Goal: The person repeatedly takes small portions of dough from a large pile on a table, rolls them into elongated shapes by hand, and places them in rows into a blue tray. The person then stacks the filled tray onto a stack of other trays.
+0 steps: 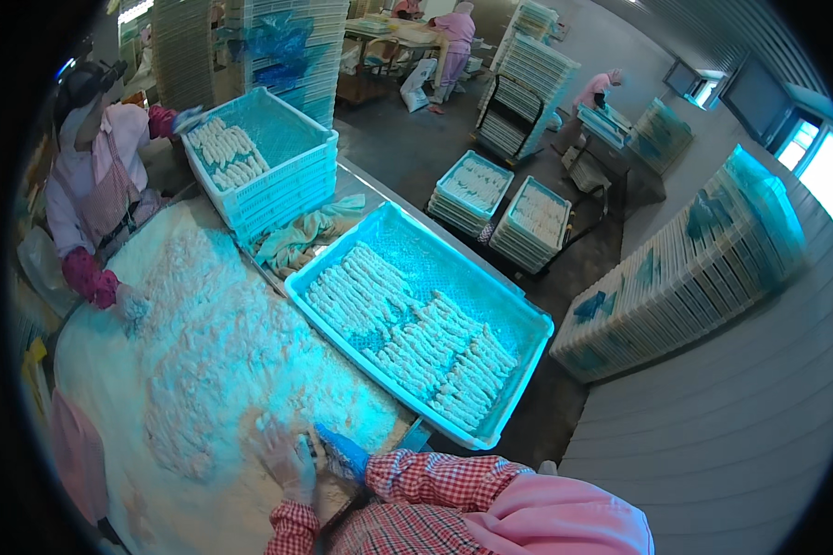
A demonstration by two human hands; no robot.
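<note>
Left hand (290, 462) and right hand (342, 454) half-curled at one coated piece (318, 451), grip unclear; tray (505, 313) part-filled with coated sticks (420, 348), far strip bare.

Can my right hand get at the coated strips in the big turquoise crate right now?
Probably yes: the right hand is near the turquoise crate, whose open top leaves the coated strips uncovered. The hand would have to clear the crate's raised side, and it seems occupied with a pale piece.
</note>
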